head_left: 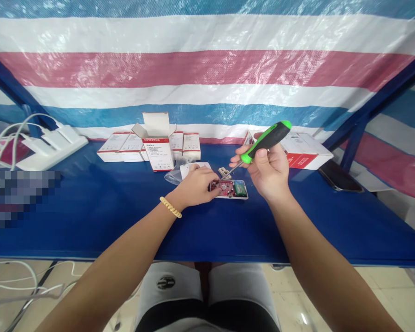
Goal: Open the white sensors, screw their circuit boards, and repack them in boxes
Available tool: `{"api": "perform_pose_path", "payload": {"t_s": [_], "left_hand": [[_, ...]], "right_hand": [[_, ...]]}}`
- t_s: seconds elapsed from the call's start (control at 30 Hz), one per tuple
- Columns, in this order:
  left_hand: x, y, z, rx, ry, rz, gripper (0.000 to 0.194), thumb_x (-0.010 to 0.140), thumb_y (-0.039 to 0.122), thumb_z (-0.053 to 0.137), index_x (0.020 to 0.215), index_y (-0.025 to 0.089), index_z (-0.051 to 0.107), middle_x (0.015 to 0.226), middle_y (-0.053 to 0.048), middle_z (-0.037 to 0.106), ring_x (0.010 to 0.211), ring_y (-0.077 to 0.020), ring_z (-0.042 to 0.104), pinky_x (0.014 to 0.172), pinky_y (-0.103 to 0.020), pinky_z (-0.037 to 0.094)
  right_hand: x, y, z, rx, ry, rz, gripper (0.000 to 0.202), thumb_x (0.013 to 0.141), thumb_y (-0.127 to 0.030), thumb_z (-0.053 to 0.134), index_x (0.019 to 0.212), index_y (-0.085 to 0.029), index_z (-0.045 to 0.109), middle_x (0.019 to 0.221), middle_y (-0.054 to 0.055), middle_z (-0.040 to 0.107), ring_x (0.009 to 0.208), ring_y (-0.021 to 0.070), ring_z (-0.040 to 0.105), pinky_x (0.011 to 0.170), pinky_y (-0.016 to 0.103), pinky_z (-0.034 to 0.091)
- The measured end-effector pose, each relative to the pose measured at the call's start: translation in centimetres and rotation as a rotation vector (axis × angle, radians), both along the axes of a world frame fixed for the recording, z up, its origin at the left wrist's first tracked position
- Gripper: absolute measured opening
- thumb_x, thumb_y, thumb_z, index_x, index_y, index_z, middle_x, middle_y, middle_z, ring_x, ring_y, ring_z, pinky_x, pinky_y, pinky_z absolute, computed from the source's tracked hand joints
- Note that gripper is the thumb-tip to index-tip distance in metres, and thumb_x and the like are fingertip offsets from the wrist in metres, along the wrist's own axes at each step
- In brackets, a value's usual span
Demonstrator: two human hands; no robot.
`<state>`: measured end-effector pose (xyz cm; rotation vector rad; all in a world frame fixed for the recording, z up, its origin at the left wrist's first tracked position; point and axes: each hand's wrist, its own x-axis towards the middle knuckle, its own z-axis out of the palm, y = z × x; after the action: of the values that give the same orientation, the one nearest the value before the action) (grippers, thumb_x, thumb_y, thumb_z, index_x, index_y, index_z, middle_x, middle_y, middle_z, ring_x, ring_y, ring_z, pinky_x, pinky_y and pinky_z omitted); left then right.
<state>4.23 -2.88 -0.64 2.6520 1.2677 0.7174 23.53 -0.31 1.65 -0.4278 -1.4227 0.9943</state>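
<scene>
My right hand is closed around the black-and-green handle of a screwdriver. Its metal shaft slants down to the left, and the tip is near the upper left part of a red circuit board. The board sits in a small white detector housing lying on the table, with a green battery at its right end. My left hand grips the left end of this detector between thumb and fingers. Just behind the housing lies a small beige plastic part. Whether the tip touches a screw is too small to tell.
An open white-and-red box stands behind my left hand, with several closed boxes around it. A clear plastic bag lies in front. To the right are a larger box and a phone; a power strip is far left.
</scene>
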Motion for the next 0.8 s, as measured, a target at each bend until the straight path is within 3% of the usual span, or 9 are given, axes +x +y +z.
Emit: {"api": "perform_pose_path", "payload": {"t_s": [0.17, 0.37, 0.8], "left_hand": [[-0.19, 0.00, -0.09, -0.018, -0.060, 0.024, 0.031, 0.083, 0.041, 0.066, 0.105, 0.018, 0.066, 0.101, -0.007, 0.072, 0.098, -0.0245, 0.064, 0.091, -0.042, 0.034], [-0.21, 0.17, -0.31, -0.030, -0.070, -0.003, 0.016, 0.088, 0.033, 0.060, 0.090, 0.019, 0.066, 0.094, -0.004, 0.073, 0.092, -0.0215, 0.065, 0.089, -0.040, 0.033], [-0.25, 0.22, -0.18, -0.003, -0.074, -0.028, 0.016, 0.089, 0.023, 0.056, 0.078, 0.018, 0.066, 0.088, -0.003, 0.072, 0.085, -0.0189, 0.064, 0.087, -0.040, 0.033]], "right_hand": [[0.30, 0.18, 0.08, -0.019, 0.015, -0.052, 0.039, 0.084, -0.055, 0.067, 0.111, -0.030, 0.052, 0.088, -0.002, 0.072, 0.077, 0.0158, 0.073, 0.071, 0.036, 0.064], [0.52, 0.52, -0.02, -0.009, 0.025, -0.104, 0.038, 0.085, -0.056, 0.065, 0.111, -0.031, 0.052, 0.085, -0.003, 0.071, 0.079, 0.0163, 0.073, 0.071, 0.037, 0.065], [0.25, 0.21, 0.09, 0.023, 0.011, -0.090, 0.040, 0.085, -0.058, 0.063, 0.113, -0.032, 0.051, 0.087, -0.002, 0.070, 0.082, 0.0181, 0.074, 0.076, 0.040, 0.064]]}}
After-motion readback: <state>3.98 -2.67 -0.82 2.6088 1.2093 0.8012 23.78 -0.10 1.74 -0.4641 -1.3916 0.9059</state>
